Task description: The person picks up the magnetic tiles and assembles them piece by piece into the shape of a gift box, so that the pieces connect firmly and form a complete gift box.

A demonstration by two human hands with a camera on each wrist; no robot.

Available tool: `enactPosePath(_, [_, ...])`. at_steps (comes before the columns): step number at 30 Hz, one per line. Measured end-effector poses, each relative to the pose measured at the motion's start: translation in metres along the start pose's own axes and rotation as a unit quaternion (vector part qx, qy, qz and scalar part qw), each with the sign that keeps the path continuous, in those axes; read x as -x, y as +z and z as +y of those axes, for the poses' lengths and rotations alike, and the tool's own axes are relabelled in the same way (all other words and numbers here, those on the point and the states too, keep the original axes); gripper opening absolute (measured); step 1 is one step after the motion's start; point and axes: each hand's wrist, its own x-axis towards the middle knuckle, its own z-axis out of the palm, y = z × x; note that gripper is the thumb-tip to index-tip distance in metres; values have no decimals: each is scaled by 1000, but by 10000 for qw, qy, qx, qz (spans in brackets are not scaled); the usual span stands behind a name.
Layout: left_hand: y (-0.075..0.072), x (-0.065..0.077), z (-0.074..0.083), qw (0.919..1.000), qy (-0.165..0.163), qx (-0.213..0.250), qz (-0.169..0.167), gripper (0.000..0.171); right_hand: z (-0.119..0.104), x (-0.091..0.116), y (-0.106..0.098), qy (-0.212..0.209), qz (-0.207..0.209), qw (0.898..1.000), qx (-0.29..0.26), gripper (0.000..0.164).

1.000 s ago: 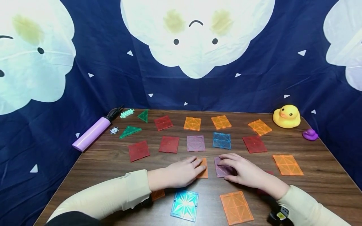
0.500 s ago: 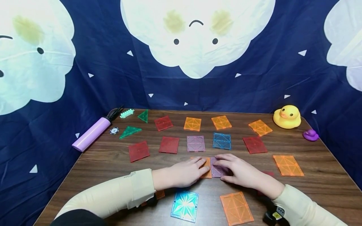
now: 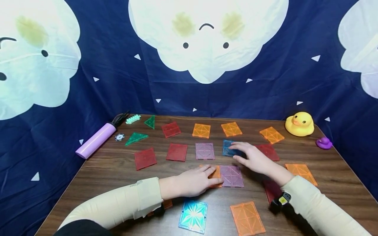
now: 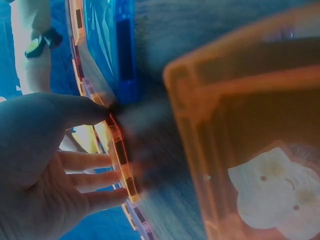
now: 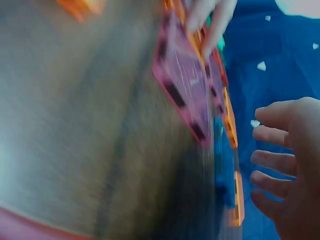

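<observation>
A: ok, what are we seeing around that see-through purple plastic square tile (image 3: 231,176)?

B: We've got the left hand (image 3: 196,182) on a see-through orange plastic square tile (image 3: 218,172), snug against the purple one's left edge. Fingers nearly straight, just resting on it, not curled round it. The right hand (image 3: 253,157) is past the purple one and a bit right, fingers loose and gripping nothing, above a see-through blue plastic square tile (image 3: 227,149) and hiding part of it.

A: Anything else in the way?

B: Yeah, right of purple, we only get part of a dark red square tile (image 3: 270,188) because the right arm and its cream sleeve (image 3: 313,196) cross it. Closer to us than purple: a shiny light-blue starburst square (image 3: 193,217) to the left and a bigger orange square (image 3: 248,218).

A: And the yellow toy duck (image 3: 299,124)?

B: Way beyond purple, off right.
</observation>
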Motion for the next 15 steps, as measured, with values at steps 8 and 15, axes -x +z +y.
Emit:
enactPosePath(8, [-2,-3,1,9998,166,92,-115,54,13,-15,3,150,-394,9988,267,45])
enactPosePath(15, [-6,1,1,9996,114,179,-190,53,9,-15,10,-103,-554,9980,274,43])
